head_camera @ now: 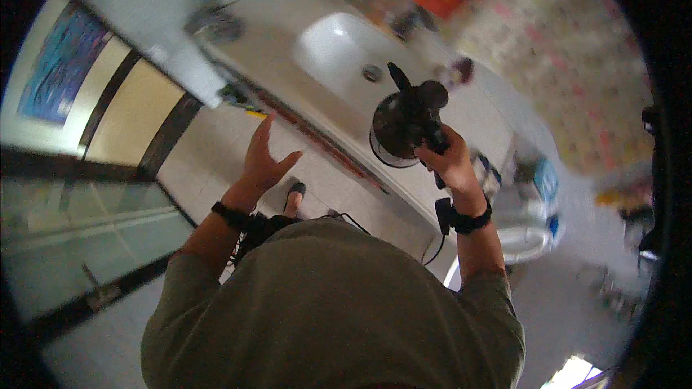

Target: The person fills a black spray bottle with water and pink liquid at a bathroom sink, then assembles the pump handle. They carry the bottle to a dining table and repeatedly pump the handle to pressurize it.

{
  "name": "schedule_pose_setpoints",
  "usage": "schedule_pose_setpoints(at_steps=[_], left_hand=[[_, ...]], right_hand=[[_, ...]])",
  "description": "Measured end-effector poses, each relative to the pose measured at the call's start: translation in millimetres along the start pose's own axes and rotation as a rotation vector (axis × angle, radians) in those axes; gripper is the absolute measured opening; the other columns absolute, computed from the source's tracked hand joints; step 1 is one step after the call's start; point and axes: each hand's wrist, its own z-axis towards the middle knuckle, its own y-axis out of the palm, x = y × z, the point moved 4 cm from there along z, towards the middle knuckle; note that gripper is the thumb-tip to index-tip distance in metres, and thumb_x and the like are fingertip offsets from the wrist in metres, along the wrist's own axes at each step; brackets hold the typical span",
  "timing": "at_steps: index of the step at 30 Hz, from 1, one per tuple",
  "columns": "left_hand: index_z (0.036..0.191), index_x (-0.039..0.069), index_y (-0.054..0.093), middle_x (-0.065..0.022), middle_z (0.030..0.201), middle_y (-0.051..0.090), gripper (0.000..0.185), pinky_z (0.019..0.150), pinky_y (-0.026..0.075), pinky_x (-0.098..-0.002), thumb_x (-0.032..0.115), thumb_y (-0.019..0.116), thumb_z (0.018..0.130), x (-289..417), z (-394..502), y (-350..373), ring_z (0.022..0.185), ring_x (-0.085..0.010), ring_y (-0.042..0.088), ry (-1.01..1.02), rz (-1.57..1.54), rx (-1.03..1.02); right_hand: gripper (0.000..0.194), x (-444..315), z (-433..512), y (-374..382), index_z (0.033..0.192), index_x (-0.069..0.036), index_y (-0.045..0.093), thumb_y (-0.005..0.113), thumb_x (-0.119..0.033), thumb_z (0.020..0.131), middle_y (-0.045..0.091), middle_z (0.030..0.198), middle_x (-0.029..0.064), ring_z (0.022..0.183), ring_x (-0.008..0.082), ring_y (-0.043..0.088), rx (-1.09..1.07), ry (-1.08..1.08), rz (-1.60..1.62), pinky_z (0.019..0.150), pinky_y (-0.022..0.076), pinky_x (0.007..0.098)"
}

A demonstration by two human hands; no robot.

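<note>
My right hand (pixel 450 161) grips the black handle of a dark, round-bodied vessel (pixel 397 124) that looks like a kettle or jug; blur leaves its exact kind unsettled. The vessel is over the countertop, just below the white sink basin (pixel 338 48) with its round drain (pixel 372 73). Away to the left, my left hand (pixel 264 159) is held in the air over the tiled floor, fingers spread and nothing in it. Both wrists wear black bands. Whether the vessel touches the counter cannot be told.
The long counter (pixel 259 54) runs diagonally, with a faucet (pixel 413 21) behind the basin. A toilet (pixel 519 243) stands at the right. Glass panels with a dark frame (pixel 108 170) are at the left. A foot in a dark shoe (pixel 297 189) and a black cable (pixel 354 221) show below.
</note>
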Motion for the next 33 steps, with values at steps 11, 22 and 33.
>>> schedule_pose_setpoints(at_steps=[11, 22, 33], left_hand=[[0.124, 0.004, 0.057, -0.0173, 0.127, 0.057, 0.046, 0.099, 0.044, -0.0416, 0.017, 0.074, 0.083, -192.7, -225.3, -250.0, 0.119, -0.0316, 0.055, -0.509, 0.124, 0.711], [0.110, 0.004, 0.065, -0.0158, 0.119, 0.062, 0.028, 0.099, 0.044, -0.0404, 0.010, 0.070, 0.083, -334.3, -238.4, -515.2, 0.114, -0.0321, 0.058, -0.528, 0.328, 0.816], [0.108, 0.004, 0.066, -0.0132, 0.120, 0.062, 0.022, 0.098, 0.045, -0.0388, 0.011, 0.067, 0.088, -505.3, -130.0, -718.1, 0.113, -0.0286, 0.058, -0.763, 0.394, 1.035]], right_hand=[[0.025, -123.2, 142.7, 342.0, 0.096, -0.001, 0.058, 0.071, -0.005, 0.076, 0.056, 0.069, 0.0011, 0.057, 0.0088, 0.053, -0.489, -0.263, -0.111, 0.052, 0.0441, 0.0244], [0.022, -233.2, 281.7, 727.2, 0.098, -0.002, 0.061, 0.069, -0.007, 0.078, 0.057, 0.069, 0.0009, 0.054, 0.0096, 0.052, -0.853, -0.253, 0.098, 0.050, 0.0425, 0.0256], [0.029, -353.4, 522.2, 1049.2, 0.099, 0.003, 0.062, 0.071, -0.009, 0.075, 0.064, 0.079, 0.0081, 0.065, 0.0154, 0.059, -0.879, -0.440, 0.029, 0.061, 0.0479, 0.0306]])
